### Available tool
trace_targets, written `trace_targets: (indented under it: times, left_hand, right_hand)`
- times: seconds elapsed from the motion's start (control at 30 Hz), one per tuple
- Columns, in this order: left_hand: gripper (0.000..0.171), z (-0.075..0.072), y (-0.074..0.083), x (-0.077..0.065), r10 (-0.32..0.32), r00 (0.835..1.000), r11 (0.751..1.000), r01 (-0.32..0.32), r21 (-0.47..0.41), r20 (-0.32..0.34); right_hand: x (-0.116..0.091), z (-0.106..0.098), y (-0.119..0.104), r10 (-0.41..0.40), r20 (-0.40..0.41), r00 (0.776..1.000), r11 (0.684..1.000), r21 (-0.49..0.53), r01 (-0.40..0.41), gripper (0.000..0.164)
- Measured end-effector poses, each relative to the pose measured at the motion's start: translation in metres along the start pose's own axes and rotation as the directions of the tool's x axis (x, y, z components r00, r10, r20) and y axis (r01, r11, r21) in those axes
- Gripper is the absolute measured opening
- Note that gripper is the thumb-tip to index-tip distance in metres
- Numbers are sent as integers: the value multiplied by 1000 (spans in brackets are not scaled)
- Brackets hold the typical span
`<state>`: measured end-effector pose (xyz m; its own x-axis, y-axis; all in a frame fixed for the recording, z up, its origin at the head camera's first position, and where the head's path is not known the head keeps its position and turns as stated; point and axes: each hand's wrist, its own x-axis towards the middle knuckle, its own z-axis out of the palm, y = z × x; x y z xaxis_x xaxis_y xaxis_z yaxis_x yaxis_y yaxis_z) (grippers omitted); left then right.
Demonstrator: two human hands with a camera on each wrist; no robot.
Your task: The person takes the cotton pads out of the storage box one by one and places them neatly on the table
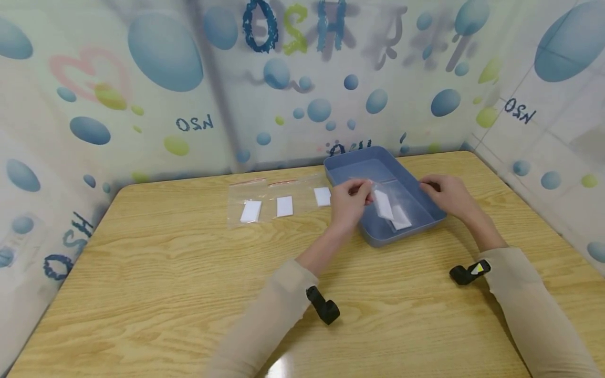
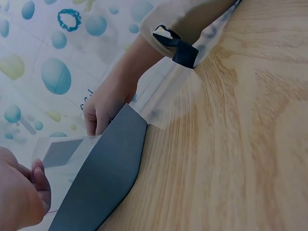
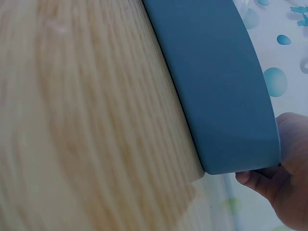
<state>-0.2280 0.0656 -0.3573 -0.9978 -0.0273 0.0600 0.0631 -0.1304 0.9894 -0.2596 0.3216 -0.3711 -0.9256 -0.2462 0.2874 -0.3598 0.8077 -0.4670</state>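
Observation:
My left hand (image 1: 348, 205) pinches the top edge of a clear zip bag (image 2: 62, 150) with a white rectangular piece inside. The bag hangs over the blue-grey tray (image 1: 350, 163). Just beside it, a second white piece (image 1: 402, 218) shows low in the tray, seemingly in clear plastic too. At the tray's right side, my right hand (image 1: 449, 195) grips the rim, its thumb (image 3: 255, 182) on the outer wall. Some of the right fingers are hidden behind the tray wall in the wrist views.
Left of the tray, clear bags with white pieces (image 1: 251, 211) (image 1: 284, 206) (image 1: 322, 197) lie in a row on the wooden table (image 1: 189, 283). A printed curtain (image 1: 293, 79) with bubbles and letters stands behind the table.

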Motion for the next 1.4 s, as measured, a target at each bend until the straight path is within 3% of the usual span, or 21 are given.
trace_targets:
  times: [0.4, 0.93, 1.4]
  left_hand:
    - [17, -25, 6, 0, 57, 998, 998, -57, 39, 9]
    - [19, -55, 15, -1, 81, 997, 996, -81, 47, 7]
    - [21, -84, 20, 0, 40, 999, 998, -38, 47, -33]
  right_hand:
    - [0, -1, -2, 20, 2, 1000, 1000, -9, -20, 26]
    - [0, 0, -3, 18, 0, 1000, 1000, -17, -18, 26]
    - [0, -1, -2, 19, 1, 1000, 1000, -13, -19, 25]
